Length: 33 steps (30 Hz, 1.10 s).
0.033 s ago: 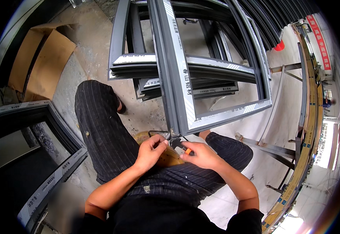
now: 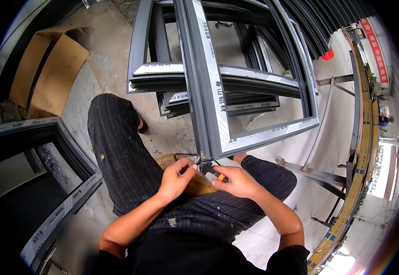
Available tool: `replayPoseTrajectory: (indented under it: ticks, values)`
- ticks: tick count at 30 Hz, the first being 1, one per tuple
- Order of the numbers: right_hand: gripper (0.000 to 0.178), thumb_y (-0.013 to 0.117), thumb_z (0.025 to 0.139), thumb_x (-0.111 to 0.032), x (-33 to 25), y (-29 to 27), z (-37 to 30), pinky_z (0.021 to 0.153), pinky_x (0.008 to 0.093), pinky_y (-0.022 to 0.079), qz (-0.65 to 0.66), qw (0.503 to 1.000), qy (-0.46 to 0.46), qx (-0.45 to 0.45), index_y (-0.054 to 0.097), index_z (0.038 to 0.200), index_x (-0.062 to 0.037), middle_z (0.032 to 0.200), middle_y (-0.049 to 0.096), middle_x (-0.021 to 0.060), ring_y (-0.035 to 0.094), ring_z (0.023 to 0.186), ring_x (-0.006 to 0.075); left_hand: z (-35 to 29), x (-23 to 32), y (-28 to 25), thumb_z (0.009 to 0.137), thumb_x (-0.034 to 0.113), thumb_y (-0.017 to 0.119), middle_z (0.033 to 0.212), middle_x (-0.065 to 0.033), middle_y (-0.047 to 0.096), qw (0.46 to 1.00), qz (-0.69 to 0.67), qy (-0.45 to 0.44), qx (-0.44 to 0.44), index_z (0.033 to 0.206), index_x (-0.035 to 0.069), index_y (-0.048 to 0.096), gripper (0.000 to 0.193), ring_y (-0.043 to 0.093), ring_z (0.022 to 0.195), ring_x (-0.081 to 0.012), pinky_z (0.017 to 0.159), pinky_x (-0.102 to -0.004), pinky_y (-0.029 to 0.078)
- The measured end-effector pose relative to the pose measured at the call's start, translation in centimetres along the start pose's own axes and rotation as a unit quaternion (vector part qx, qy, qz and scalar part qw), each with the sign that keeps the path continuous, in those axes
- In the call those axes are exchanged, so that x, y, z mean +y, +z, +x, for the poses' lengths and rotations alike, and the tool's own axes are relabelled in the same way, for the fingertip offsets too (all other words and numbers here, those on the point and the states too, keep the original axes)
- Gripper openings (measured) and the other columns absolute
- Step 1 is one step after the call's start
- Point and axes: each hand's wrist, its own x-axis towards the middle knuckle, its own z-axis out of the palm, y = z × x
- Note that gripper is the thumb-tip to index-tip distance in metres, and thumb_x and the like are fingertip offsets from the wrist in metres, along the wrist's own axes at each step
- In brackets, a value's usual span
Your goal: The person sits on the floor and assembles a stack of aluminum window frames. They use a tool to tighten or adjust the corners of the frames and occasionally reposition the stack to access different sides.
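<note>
1. Black pinstriped trousers (image 2: 125, 133) cover your spread knees; a yellow-brown surface (image 2: 200, 186) shows between them.
2. Your left hand (image 2: 177, 179) is at the lower corner of the upright frame, thumb and forefinger drawn together beside a bent metal rod (image 2: 181, 155). Whether they pinch the rod or some small part, I cannot tell.
3. Your right hand (image 2: 237, 182) grasps a dark tool (image 2: 207, 168) by its handle, which carries an orange section. The tool's head is just below that corner; contact is unclear.
4. At your left, a dark frame (image 2: 73, 201) with white printed film lies tilted.
5. The upright frame (image 2: 212, 91), dark with white film, stands before you, its near corner toward your hands.
6. Further dark frames (image 2: 162, 85) are stacked behind it.
7. Beyond, cardboard (image 2: 58, 75) lies leftward; a long rack (image 2: 363, 151) runs rightward.
</note>
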Motion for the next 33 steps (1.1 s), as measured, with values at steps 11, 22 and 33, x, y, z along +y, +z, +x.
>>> replayPoseTrajectory:
  ticks: [11, 22, 33]
  values:
    - [0.045, 0.065, 0.086, -0.031, -0.4, 0.0, 0.8, 0.077, 0.0386, 0.048, 0.011, 1.000, -0.009, -0.015, 0.057, 0.121, -0.0037, 0.095, 0.065, 0.0208, 0.062, 0.088, 0.0355, 0.3, 2.2, -1.3, 0.088, 0.017, 0.062, 0.074, -0.0121, 0.058, 0.963, 0.222, 0.152, 0.019, 0.085, 0.001, 0.061, 0.016, 0.057, 0.070, -0.0271, 0.066, -0.0353, 0.044]
    - [0.034, 0.065, 0.085, -0.030, -1.3, 0.1, 1.1, 0.068, 0.0420, 0.048, -0.042, 0.999, 0.000, 0.009, 0.061, 0.110, -0.0072, 0.082, 0.064, 0.0188, 0.062, 0.077, 0.0373, 0.6, 2.1, -1.7, 0.087, 0.015, 0.063, 0.071, -0.0118, 0.056, 0.958, 0.240, 0.156, 0.004, 0.082, 0.001, 0.060, 0.016, 0.055, 0.068, -0.0266, 0.064, -0.0358, 0.043]
    - [0.025, 0.067, 0.082, -0.027, -0.8, 1.2, -6.4, 0.065, 0.0448, 0.048, -0.213, 0.964, 0.073, 0.142, 0.059, 0.097, -0.0081, 0.075, 0.060, 0.0142, 0.060, 0.073, 0.0347, 1.0, 0.5, -2.1, 0.094, 0.013, 0.057, 0.076, -0.0033, 0.060, 0.994, 0.089, 0.015, -0.059, 0.084, 0.000, 0.060, 0.017, 0.055, 0.073, -0.0124, 0.068, -0.0268, 0.045]
